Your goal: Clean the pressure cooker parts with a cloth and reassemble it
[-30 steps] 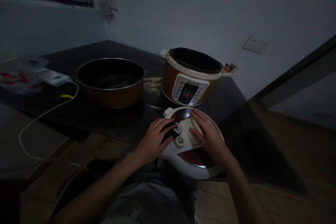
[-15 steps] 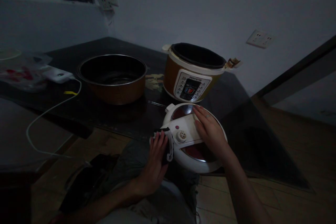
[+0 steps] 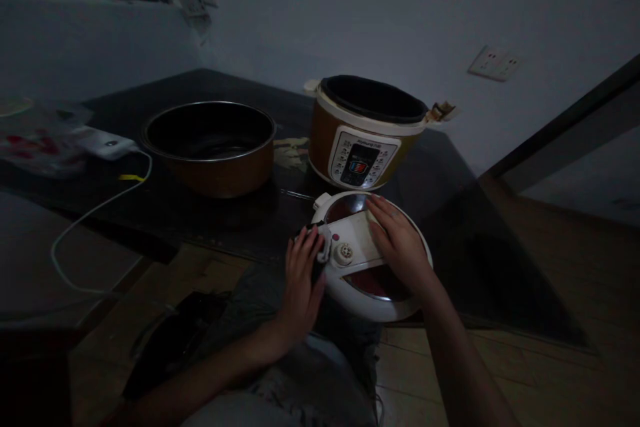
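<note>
A round white and dark red cooker lid (image 3: 373, 283) lies at the near edge of the dark table (image 3: 150, 213). My right hand (image 3: 400, 243) rests flat on top of it, fingers stretched out. My left hand (image 3: 303, 273) grips the lid's left edge, where a small dark piece sits under my fingers. Behind the lid stands the open brown pressure cooker (image 3: 363, 133) with its control panel facing me. The loose metal inner pot (image 3: 210, 147) stands to its left.
A white charger block (image 3: 103, 143) with a white cable (image 3: 95, 210) lies at the table's left, beside a crumpled plastic bag (image 3: 35, 140). Wall sockets (image 3: 493, 63) are mounted on the right wall. A dark object (image 3: 175, 340) lies on the wooden floor by my legs.
My left hand has slid off the lid's top to its left edge and now grips there. The right hand has stayed flat on the lid.
</note>
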